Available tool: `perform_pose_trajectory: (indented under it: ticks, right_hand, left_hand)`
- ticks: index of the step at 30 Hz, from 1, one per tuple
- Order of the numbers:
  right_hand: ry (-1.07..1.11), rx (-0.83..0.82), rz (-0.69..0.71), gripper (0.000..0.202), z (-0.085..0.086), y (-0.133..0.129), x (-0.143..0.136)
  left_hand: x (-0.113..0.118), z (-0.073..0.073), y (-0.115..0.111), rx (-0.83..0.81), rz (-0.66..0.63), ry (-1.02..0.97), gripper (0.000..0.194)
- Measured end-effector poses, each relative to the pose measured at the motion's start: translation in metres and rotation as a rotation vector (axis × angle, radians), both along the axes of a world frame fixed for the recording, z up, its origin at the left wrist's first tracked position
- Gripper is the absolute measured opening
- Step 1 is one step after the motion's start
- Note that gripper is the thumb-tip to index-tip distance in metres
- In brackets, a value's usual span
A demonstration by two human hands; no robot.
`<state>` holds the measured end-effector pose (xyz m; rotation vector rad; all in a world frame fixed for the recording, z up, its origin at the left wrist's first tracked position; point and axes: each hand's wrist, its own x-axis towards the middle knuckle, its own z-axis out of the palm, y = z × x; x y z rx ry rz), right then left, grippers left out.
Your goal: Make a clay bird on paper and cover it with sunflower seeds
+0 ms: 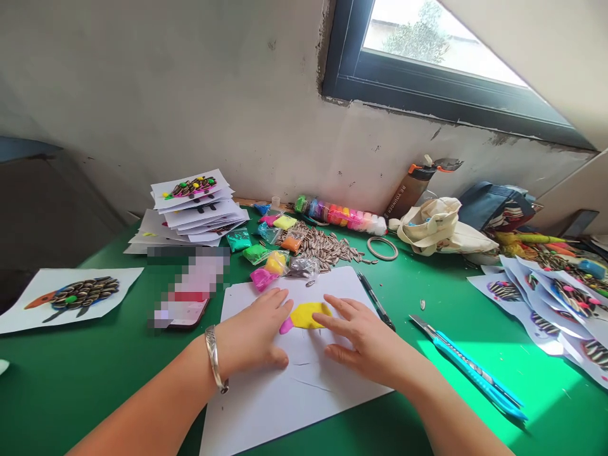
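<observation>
My left hand (259, 329) and right hand (361, 329), both open with fingers spread, flank a flat yellow clay shape (304, 315) on white paper (266, 408) atop the green bench (123, 380). The right is nearer, fingers over its right end; the long axis runs left to right, the pink clay tip (286, 326) pointing left.

yellow piece (308, 315): 1 | pen (375, 300): 1 | cutter (468, 362): 1 | phone (190, 304): 1

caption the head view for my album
Left hand and right hand spread around yellow-and-pink modelling clay on white paper, striped sunflower seeds beyond.
</observation>
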<state>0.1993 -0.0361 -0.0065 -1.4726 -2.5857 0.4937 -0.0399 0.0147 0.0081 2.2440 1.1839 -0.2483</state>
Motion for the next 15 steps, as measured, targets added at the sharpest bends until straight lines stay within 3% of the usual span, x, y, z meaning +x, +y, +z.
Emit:
perform_pose_trajectory:
  ticks: [6, 10, 15]
  right_hand:
    - [-0.021, 0.029, 0.013, 0.033, 0.0037, 0.0007, -0.0058]
    - [-0.014, 0.058, -0.018, 0.042, 0.0019, 0.0017, -0.0047]
    - [-0.043, 0.063, -0.015, 0.032, 0.0002, 0.0021, -0.0068]
  left_hand:
    - [-0.0009, -0.0019, 0.0003, 0.000, 0.016, -0.026, 0.090]
    - [-0.0009, -0.0020, 0.0004, 0.012, 0.001, -0.025, 0.085]
    - [-0.0004, -0.0022, 0.0007, 0.021, 0.000, -0.038, 0.084]
